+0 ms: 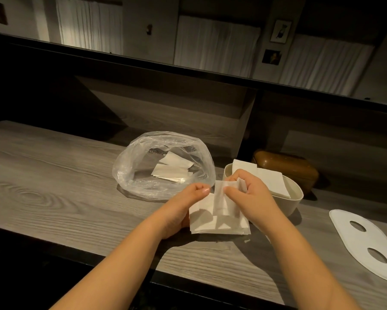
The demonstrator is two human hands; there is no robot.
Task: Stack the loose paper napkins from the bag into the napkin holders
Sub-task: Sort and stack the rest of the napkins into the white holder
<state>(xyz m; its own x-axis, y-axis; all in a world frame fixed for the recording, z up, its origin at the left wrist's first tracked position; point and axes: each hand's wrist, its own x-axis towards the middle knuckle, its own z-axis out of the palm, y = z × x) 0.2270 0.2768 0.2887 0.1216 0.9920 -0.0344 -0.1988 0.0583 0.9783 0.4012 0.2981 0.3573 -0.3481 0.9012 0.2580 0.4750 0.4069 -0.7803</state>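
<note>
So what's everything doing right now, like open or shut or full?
Plastic bag: open, a few napkins left inside.
Cream napkin holder: lid off, partly filled with napkins.
White lid: flat on the counter.
Brown box: shut.
Napkin stack: held in both hands.
Left hand: gripping it.
Right hand: pinching it.

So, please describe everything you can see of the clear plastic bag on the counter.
The plastic bag is thin, transparent and crinkled, with glossy highlights along its folds. It rests on the grey wood-grain counter with its mouth wide open toward the camera, and its rim forms a rounded oval. Inside, a few loose white napkins lie flat on the bottom, overlapping. It sits left of the cream napkin holder, just beyond the left hand. Neither hand appears to touch it.
</note>
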